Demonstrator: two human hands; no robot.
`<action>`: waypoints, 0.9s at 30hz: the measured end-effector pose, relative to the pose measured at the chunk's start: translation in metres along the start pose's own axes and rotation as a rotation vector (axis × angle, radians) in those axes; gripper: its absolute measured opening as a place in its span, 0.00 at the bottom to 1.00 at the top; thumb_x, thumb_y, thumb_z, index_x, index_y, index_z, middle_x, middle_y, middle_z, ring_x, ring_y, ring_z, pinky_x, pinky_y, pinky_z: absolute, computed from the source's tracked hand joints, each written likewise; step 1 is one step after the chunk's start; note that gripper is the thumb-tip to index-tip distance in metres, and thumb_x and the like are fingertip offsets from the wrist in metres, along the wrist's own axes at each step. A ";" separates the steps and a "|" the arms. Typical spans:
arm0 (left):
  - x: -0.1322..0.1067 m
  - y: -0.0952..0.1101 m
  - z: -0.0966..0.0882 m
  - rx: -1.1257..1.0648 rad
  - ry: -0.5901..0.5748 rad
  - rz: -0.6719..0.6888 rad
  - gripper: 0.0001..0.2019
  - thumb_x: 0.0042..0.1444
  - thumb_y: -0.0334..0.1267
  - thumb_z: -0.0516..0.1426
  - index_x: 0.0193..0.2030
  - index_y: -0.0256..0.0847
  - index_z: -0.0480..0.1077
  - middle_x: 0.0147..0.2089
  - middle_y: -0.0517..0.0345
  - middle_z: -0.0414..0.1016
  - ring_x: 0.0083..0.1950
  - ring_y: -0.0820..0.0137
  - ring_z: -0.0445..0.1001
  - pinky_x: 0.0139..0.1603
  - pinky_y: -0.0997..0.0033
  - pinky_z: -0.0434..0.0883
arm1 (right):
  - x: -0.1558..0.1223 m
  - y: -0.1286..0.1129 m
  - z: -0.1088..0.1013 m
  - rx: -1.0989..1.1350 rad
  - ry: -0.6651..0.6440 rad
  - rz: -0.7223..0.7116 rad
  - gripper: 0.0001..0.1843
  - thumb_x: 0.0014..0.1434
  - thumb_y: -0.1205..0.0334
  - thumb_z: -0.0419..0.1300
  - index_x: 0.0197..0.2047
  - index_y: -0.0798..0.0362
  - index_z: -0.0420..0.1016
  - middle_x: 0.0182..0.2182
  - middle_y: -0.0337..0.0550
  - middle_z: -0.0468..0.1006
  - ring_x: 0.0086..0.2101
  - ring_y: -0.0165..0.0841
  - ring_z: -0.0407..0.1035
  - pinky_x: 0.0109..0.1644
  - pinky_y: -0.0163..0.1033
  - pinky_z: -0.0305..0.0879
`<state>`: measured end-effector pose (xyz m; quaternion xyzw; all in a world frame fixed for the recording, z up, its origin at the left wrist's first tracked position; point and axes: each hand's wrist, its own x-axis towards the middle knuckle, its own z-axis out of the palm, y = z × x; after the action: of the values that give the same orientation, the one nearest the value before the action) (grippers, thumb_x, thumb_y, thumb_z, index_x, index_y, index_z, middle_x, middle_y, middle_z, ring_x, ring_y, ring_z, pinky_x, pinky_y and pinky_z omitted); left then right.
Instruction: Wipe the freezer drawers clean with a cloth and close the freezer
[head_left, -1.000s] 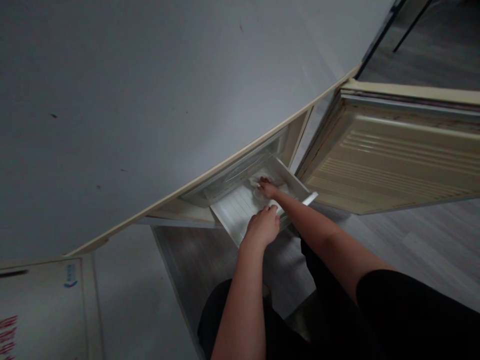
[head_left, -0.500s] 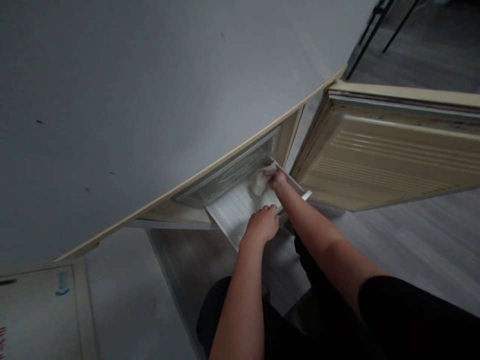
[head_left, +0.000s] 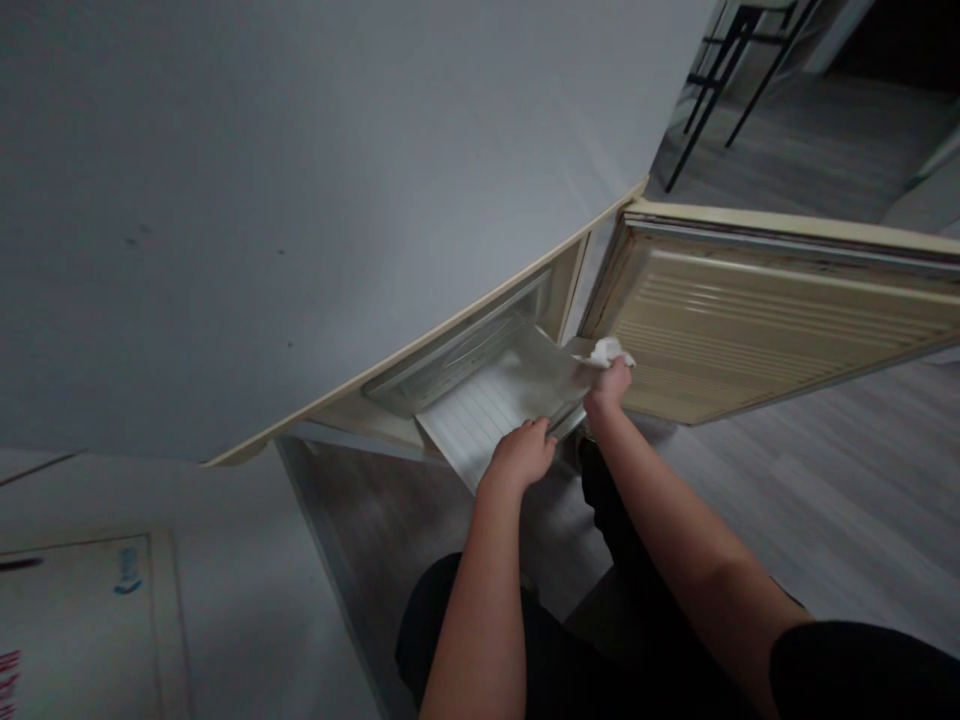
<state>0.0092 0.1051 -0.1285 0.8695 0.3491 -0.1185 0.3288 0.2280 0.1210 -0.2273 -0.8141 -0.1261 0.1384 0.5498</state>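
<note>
Greyish floor (head_left: 847,480) with wood grain spreads under an open cream door (head_left: 750,320), which has straight ridges on its inside. A pale, boxy drawer (head_left: 480,410) with ribbed bottom stands drawn out. The left hand (head_left: 523,453) grips its front edge; the right hand (head_left: 609,386) holds a crumpled white sheet (head_left: 606,352) (cloth or paper, I cannot tell) near the drawer's right side.

Dim, cool light, a pale sheen across the panel (head_left: 450,190), soft glints on the door (head_left: 750,325), slight blur at the right hand (head_left: 609,385) and cloth (head_left: 609,352), shadow beneath the drawer (head_left: 480,415)!
</note>
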 end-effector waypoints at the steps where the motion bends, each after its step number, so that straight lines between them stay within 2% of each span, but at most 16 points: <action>1: -0.002 -0.001 -0.001 0.010 -0.006 -0.014 0.18 0.69 0.40 0.48 0.61 0.38 0.66 0.64 0.43 0.72 0.65 0.59 0.71 0.64 0.63 0.67 | 0.001 -0.006 -0.010 0.017 0.084 -0.021 0.28 0.70 0.57 0.31 0.49 0.59 0.69 0.42 0.55 0.75 0.43 0.36 0.73 0.48 0.41 0.72; 3: -0.004 -0.003 -0.002 0.021 -0.015 -0.033 0.18 0.69 0.40 0.48 0.61 0.38 0.67 0.63 0.43 0.73 0.65 0.59 0.72 0.64 0.63 0.68 | 0.002 -0.015 -0.028 0.010 0.174 -0.134 0.26 0.70 0.53 0.34 0.47 0.58 0.69 0.43 0.55 0.75 0.45 0.37 0.72 0.53 0.43 0.70; 4: -0.005 -0.004 -0.003 0.023 -0.015 -0.034 0.18 0.69 0.41 0.48 0.61 0.38 0.67 0.63 0.43 0.73 0.65 0.59 0.72 0.64 0.63 0.68 | 0.002 -0.018 -0.034 -0.028 0.167 -0.224 0.25 0.71 0.53 0.36 0.48 0.59 0.69 0.43 0.56 0.75 0.46 0.38 0.72 0.54 0.45 0.69; 6: -0.006 -0.002 -0.005 0.029 -0.011 -0.027 0.19 0.69 0.41 0.48 0.61 0.38 0.67 0.62 0.43 0.74 0.64 0.58 0.73 0.63 0.63 0.69 | 0.001 -0.020 -0.038 -0.191 0.064 -0.407 0.25 0.71 0.55 0.37 0.53 0.61 0.68 0.48 0.60 0.73 0.51 0.41 0.70 0.59 0.48 0.66; 7: -0.006 0.000 -0.005 0.037 -0.011 -0.025 0.19 0.69 0.41 0.48 0.61 0.38 0.67 0.61 0.43 0.74 0.63 0.58 0.73 0.62 0.62 0.69 | 0.000 -0.019 -0.036 -0.302 -0.019 -0.485 0.25 0.72 0.57 0.37 0.57 0.62 0.66 0.52 0.63 0.72 0.56 0.42 0.68 0.63 0.48 0.63; 9: -0.006 0.005 -0.005 0.062 -0.020 -0.035 0.19 0.68 0.41 0.48 0.62 0.38 0.66 0.61 0.42 0.74 0.62 0.56 0.74 0.61 0.61 0.70 | -0.001 -0.012 -0.024 -0.589 -0.278 -0.594 0.27 0.71 0.60 0.38 0.67 0.63 0.59 0.63 0.65 0.64 0.64 0.42 0.59 0.68 0.48 0.57; 11: -0.005 0.010 -0.004 0.083 -0.034 -0.051 0.20 0.68 0.42 0.49 0.63 0.38 0.65 0.61 0.41 0.73 0.61 0.55 0.74 0.60 0.59 0.71 | 0.000 -0.004 -0.006 -0.837 -0.544 -0.621 0.30 0.70 0.63 0.43 0.73 0.61 0.53 0.69 0.63 0.57 0.68 0.45 0.53 0.70 0.50 0.54; 13: -0.004 0.014 -0.003 0.085 -0.045 -0.056 0.22 0.68 0.43 0.49 0.65 0.39 0.63 0.62 0.41 0.72 0.61 0.54 0.74 0.60 0.57 0.71 | 0.002 0.003 0.013 -0.975 -0.668 -0.576 0.32 0.68 0.64 0.49 0.74 0.61 0.53 0.70 0.65 0.55 0.68 0.50 0.54 0.69 0.54 0.56; 16: -0.003 0.016 -0.002 0.075 -0.047 -0.051 0.23 0.68 0.44 0.50 0.66 0.39 0.62 0.62 0.41 0.72 0.61 0.53 0.74 0.59 0.57 0.72 | 0.009 0.006 0.035 -1.053 -0.656 -0.474 0.30 0.68 0.67 0.47 0.72 0.63 0.56 0.68 0.70 0.58 0.62 0.54 0.63 0.64 0.56 0.62; 20: 0.000 0.017 -0.002 0.095 -0.057 -0.085 0.23 0.67 0.44 0.51 0.65 0.37 0.63 0.61 0.41 0.73 0.61 0.52 0.74 0.60 0.55 0.72 | 0.025 -0.001 0.058 -1.051 -0.626 -0.415 0.27 0.70 0.69 0.40 0.68 0.63 0.60 0.62 0.69 0.68 0.54 0.50 0.72 0.57 0.52 0.68; 24: 0.004 0.020 0.001 0.106 -0.070 -0.094 0.21 0.67 0.44 0.51 0.63 0.39 0.65 0.60 0.42 0.75 0.60 0.52 0.75 0.58 0.55 0.72 | 0.037 -0.014 0.085 -1.021 -0.571 -0.427 0.25 0.71 0.68 0.39 0.66 0.62 0.62 0.62 0.67 0.68 0.55 0.48 0.72 0.56 0.49 0.68; 27: 0.005 0.018 0.006 0.100 -0.102 -0.082 0.21 0.67 0.43 0.50 0.63 0.38 0.65 0.60 0.41 0.74 0.60 0.52 0.75 0.59 0.56 0.72 | 0.040 -0.021 0.101 -1.006 -0.570 -0.459 0.25 0.71 0.70 0.37 0.64 0.59 0.64 0.62 0.62 0.69 0.57 0.44 0.70 0.57 0.44 0.67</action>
<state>0.0255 0.0941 -0.1261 0.8627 0.3607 -0.1931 0.2972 0.2270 0.2294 -0.2469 -0.8564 -0.4897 0.1524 0.0595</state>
